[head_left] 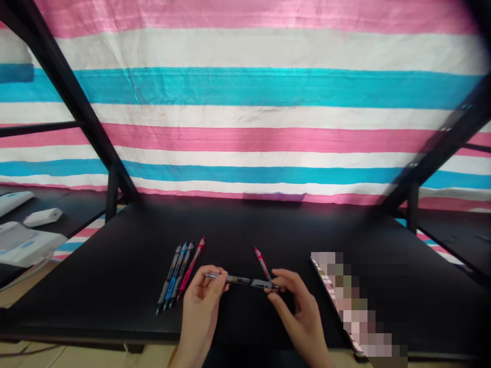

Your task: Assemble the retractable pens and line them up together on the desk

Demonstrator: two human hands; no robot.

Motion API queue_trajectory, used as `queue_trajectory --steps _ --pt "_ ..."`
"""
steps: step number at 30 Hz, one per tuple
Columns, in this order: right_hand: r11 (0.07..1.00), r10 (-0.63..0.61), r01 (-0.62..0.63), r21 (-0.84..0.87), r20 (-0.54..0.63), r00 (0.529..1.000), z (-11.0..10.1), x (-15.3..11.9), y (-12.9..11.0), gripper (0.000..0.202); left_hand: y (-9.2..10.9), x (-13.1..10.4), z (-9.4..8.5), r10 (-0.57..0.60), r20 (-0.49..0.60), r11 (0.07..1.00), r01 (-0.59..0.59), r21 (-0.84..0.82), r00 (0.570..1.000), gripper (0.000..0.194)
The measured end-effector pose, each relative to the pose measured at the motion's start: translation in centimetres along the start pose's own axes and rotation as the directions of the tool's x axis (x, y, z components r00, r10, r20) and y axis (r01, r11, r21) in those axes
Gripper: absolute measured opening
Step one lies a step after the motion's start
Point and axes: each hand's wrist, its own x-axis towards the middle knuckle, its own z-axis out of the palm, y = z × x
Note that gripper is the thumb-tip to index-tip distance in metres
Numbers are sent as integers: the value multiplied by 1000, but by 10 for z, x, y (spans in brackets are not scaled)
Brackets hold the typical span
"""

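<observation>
Item: grey pen (242,280), slim, we hold it level at lower centre of frame, pinched at both ends above the black tabletop; its barrel possibly partly pulled apart.

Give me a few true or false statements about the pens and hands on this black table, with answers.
1. Both hands, left hand and right hand, hold one grey pen. True.
2. The row of pens lies right of the hands. False: it lies to their left.
3. A red pen lies on the table just beyond the right hand. True.
4. The backdrop is plain green. False: the striped cloth is pink, white and blue.
5. The row holds only red pens. False: one is red, the others blue or grey.
</observation>
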Motion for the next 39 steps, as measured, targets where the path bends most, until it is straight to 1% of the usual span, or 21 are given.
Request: queue_trajectory --steps 2,3,6,9,12,15,18,22,24,27,29,32,35,39 --pt "999 -30 30 -30 1 1000 1 0 0 6 0 0 0 1 3 1000 -1 4 1000 39" --pt "998 -41 41 -38 12 999 1 0 0 7 0 0 0 1 6 1000 -1 8 1000 39" --pt "997 -44 48 -60 66 997 0 1 -4 23 0 -1 -1 4 16 1000 -5 21 1000 38" --pt "995 -3 15 -99 121 993 -1 1 -7 36 -1 -1 -3 14 24 999 -15 37 1000 38" --pt "991 18 1 -136 140 990 0 1 -6 42 -4 0 -3 0 24 998 -1 62 1000 39" --pt "988 20 4 -152 155 988 1 1 -2 44 -7 1 -1 -2 11 999 2 32 1000 40" --pt "988 48 -27 -151 138 989 2 2 2 46 -10 1 4 4 14 1000 -3 -30 1000 39" --pt "985 88 -76 -152 78 993 4 3 4 50 -12 -2 12 -16 19 996 17 -85 1000 41" --pt "986 84 -74 -147 62 994 5 4 4 53 -13 -3 15 -23 0 994 23 -110 1000 43" --pt "990 73 -64 -127 70 995 7 6 2 53 -11 -3 18 -8 -12 989 6 -145 1000 45" --pt "992 72 -63 -112 79 994 7 6 0 52 -9 -1 18 -9 -6 988 8 -156 1000 47" --pt "994 81 -76 -79 64 995 7 7 0 50 -3 2 18 -11 -1 988 11 -152 1000 54" --pt "994 104 -103 -34 31 994 5 7 2 52 5 3 17 28 9 989 -26 -143 1000 62" --pt "991 131 -131 7 5 991 3 6 6 53 12 1 15 43 38 992 -38 -116 998 62"
